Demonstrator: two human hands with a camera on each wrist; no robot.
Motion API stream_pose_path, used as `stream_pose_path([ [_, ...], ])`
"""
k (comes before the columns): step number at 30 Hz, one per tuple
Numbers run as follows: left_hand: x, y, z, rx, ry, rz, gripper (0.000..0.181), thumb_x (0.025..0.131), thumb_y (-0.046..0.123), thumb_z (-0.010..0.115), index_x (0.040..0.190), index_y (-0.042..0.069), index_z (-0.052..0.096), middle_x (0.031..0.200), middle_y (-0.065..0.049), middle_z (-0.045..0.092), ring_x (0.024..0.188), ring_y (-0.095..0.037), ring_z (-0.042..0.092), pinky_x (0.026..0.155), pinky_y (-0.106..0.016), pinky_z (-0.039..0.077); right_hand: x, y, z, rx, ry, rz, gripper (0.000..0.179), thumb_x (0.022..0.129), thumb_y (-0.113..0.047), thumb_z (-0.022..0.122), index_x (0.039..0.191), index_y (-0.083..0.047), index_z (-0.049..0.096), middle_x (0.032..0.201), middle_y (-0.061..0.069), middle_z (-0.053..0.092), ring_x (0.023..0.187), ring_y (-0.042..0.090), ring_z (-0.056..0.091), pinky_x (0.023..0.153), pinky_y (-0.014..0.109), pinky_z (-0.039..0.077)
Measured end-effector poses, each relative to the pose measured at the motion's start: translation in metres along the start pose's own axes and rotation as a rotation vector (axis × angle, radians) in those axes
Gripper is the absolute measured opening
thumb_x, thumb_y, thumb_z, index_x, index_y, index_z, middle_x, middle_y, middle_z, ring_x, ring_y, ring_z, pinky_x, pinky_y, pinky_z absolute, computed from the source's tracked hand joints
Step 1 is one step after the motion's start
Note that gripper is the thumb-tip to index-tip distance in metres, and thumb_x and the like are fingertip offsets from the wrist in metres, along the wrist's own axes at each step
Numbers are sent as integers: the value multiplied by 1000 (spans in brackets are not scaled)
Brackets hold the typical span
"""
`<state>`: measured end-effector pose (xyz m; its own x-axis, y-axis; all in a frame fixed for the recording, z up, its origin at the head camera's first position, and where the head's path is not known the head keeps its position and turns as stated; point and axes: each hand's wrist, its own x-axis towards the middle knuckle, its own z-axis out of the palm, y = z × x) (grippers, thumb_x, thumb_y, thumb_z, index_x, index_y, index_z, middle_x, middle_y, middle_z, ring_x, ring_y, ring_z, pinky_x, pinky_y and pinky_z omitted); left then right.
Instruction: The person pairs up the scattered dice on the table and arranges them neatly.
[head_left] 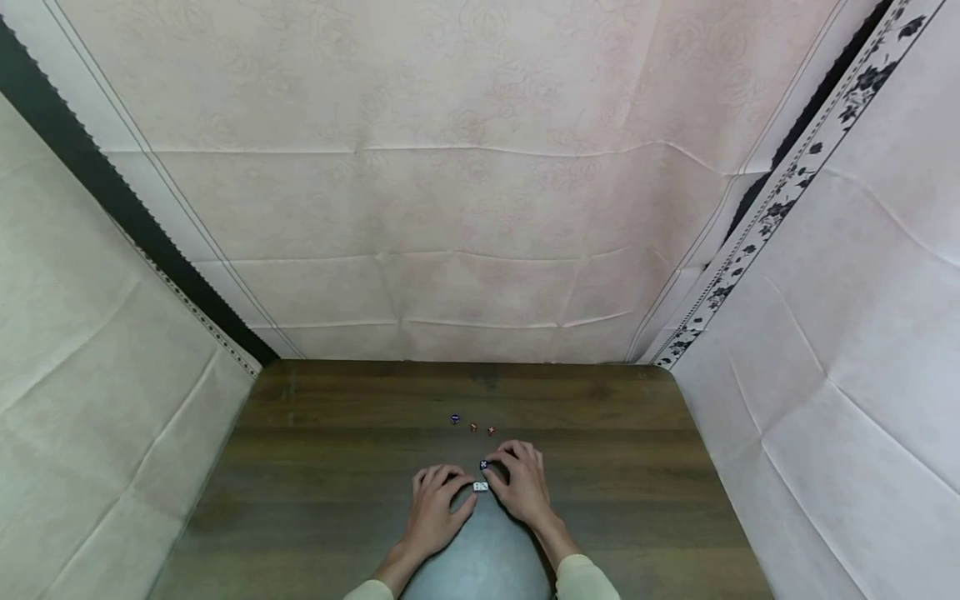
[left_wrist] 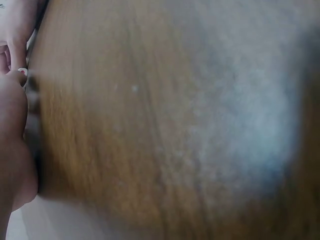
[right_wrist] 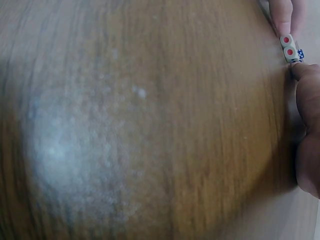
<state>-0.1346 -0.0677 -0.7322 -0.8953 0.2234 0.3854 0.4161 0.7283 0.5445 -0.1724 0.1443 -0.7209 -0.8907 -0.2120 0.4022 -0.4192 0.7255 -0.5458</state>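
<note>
Two white dice (head_left: 480, 487) sit side by side on the table between the hands. At their left end, the left hand (head_left: 438, 510) holds the nearer die between thumb and index finger. A dark blue die (head_left: 483, 464) is just behind the white pair, pinched at the thumb and index fingertips of the right hand (head_left: 523, 485). In the right wrist view, the white dice (right_wrist: 289, 52) show red single pips, with the blue die (right_wrist: 300, 53) beside them. Only part of a white die (left_wrist: 22, 71) shows past the thumb in the left wrist view.
Farther back on the wooden table (head_left: 337, 450) lie another blue die (head_left: 455, 419), a red die (head_left: 473, 427) and a second red die (head_left: 491, 430). Pale cloth (head_left: 450, 208) hangs behind the table and along both sides.
</note>
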Motion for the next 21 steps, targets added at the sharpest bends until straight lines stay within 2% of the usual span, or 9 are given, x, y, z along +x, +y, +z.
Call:
stream_pose_path([
  [15,0,3,-9,-65,6,-13,21,97,29,91,117,22,86,119,3,76,117,-22,68,108,-61,44,0,0,0,1,2,0,16,97,-25,92,111,-21,86,119,4,72,114,27,61,107,59,44],
  [21,2,2,-10,-36,69,10,22,94,24,94,115,19,86,116,2,76,114,-22,69,106,-61,46,0,1,0,11,3,-4,16,97,-25,91,111,-20,86,120,5,72,115,28,61,108,59,43],
])
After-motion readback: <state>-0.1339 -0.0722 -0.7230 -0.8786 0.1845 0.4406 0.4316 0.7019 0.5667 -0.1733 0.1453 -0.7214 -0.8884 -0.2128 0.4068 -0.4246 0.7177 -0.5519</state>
